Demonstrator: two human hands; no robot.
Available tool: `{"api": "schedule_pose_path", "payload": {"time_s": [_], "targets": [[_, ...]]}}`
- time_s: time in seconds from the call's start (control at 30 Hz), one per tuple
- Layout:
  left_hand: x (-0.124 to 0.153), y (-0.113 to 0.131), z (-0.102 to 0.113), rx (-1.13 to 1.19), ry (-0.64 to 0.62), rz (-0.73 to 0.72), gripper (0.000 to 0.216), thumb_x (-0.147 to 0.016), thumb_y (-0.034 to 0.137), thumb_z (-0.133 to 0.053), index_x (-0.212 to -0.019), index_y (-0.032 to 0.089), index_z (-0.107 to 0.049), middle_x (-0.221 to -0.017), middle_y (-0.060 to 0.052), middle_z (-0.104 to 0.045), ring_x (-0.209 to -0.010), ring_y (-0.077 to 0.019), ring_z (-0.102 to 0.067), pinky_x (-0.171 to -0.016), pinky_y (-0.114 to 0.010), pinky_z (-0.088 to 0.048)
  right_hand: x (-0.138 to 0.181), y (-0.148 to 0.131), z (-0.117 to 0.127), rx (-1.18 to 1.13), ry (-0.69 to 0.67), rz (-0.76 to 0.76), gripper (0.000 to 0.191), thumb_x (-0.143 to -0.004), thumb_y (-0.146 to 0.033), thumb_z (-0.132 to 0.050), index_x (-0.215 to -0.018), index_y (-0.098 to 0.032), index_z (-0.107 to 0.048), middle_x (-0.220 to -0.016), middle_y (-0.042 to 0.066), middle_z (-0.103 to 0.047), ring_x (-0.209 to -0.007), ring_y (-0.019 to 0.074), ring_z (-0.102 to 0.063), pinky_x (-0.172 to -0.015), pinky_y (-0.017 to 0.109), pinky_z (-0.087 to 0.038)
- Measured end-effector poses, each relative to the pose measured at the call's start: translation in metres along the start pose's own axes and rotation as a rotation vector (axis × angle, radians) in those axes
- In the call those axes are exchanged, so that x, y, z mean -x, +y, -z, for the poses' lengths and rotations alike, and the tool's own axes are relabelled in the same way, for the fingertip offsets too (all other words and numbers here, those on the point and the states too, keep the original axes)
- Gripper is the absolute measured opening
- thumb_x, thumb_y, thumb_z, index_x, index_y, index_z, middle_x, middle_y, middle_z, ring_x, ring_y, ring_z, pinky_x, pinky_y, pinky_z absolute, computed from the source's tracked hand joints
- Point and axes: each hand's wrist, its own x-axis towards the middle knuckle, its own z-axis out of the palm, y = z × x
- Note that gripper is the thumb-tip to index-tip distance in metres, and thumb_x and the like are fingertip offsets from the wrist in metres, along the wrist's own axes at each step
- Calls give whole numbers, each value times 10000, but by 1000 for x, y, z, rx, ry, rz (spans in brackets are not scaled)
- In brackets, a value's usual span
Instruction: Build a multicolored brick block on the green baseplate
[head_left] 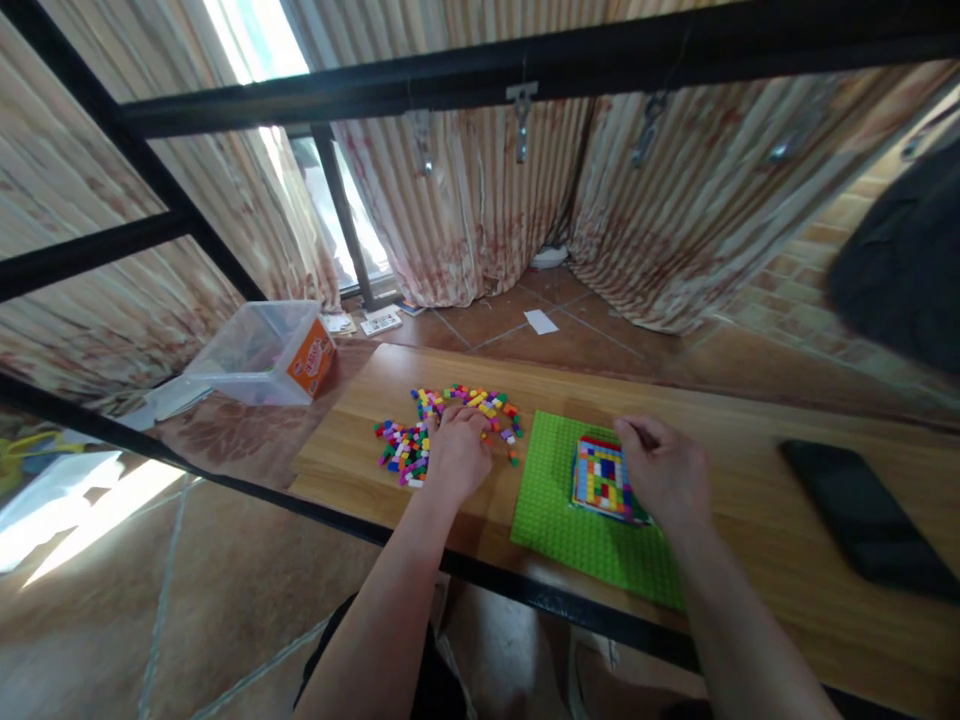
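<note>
A green baseplate [559, 500] lies on the wooden table [750, 470]. On it stands a square, multicoloured block of small bricks [600, 478]. My right hand [664, 470] rests against the block's right side, fingers curled at its far corner. A pile of small loose coloured bricks [420, 425] lies left of the plate. My left hand [457, 450] lies palm down on this pile, fingers bent into the bricks; whether it holds one is hidden.
A black phone [862, 520] lies on the table at the right. A clear plastic box [262, 350] with an orange label stands on the tiled floor to the left. Black frame bars cross overhead and along the table's near edge. Curtains hang behind.
</note>
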Motion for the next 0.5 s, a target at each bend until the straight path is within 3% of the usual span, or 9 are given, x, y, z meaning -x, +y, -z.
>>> {"api": "schedule_pose_path", "payload": {"time_s": [0.23,0.5], "targets": [[-3,16,-8,-67,35,63,271,-857,164,-519,-1081,193,-669,-1255,-93,-641,-1209,-309,-503,-1027,-510,-349,2,2,1,0,-28,-3,378,-825,-464,-509,-843,-178,-755,-869,106,-766,-790,241,-702,-748,331,-514],[-2,24,-7,-122,36,154,191,-838,196,-553,-1006,183,-644,-1162,-120,-651,-1160,-333,-513,-1028,-573,-340,1,8,2,14,-50,5,383,-825,-478,-510,-873,-188,-756,-898,101,-767,-808,249,-702,-770,346,-517]]}}
